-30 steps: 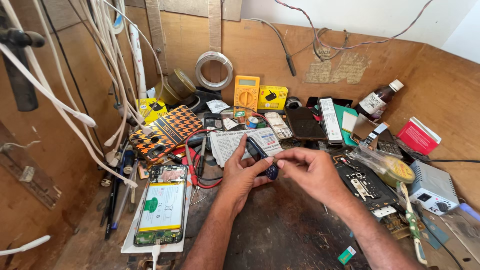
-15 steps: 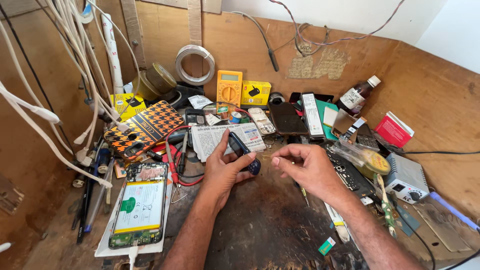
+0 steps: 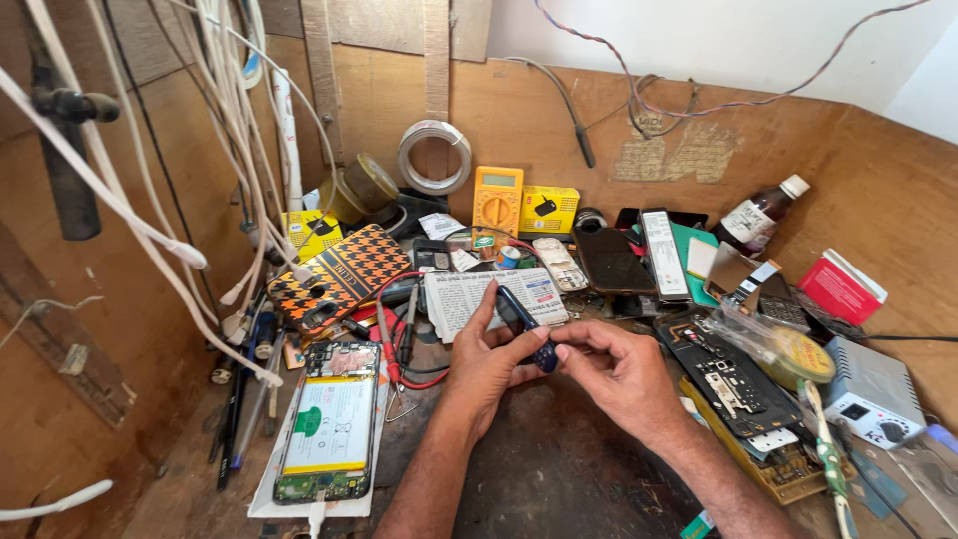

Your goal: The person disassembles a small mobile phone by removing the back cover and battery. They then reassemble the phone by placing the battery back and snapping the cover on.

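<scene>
Two hands: both meet over the middle of the bench (image 3: 559, 479), forearms coming in from the lower edge.
Left hand (image 3: 486, 361): grip closed around a small dark phone (image 3: 526, 326), thumb up along its left side, fingers curled under it.
Right hand (image 3: 619, 367): fingertips pinched narrow on the lower end of the small dark phone, at its right.
Small dark phone: held clear above the bench between the two hands, tilted, upper end pointing up and left.
Near left: an opened smartphone (image 3: 325, 424) lies flat with its back off, a pale battery with a green patch showing, on a white sheet.
Beside it: red and black probe leads (image 3: 399, 349) and tweezers lie between the opened smartphone and the left hand.
Near right: a black circuit-board frame (image 3: 733, 384) lies just right of the right hand; a small grey box with a dial (image 3: 873, 394) sits farther right.
Middle: a printed paper sheet (image 3: 469, 297) lies just behind the hands; an orange-and-black patterned case (image 3: 334, 277) is to its left.
Farther back: a yellow multimeter (image 3: 497, 200) and a yellow box (image 3: 549, 210) stand against the wooden wall, a dark phone (image 3: 611, 262) and a white bar-shaped handset (image 3: 664, 252) lying before them.
Far right: a brown bottle with a white cap (image 3: 758, 215) and a red box (image 3: 840, 287).
Wall: a roll of solder wire (image 3: 434, 157) hangs above the multimeter; white cables (image 3: 150, 230) droop at the left.
</scene>
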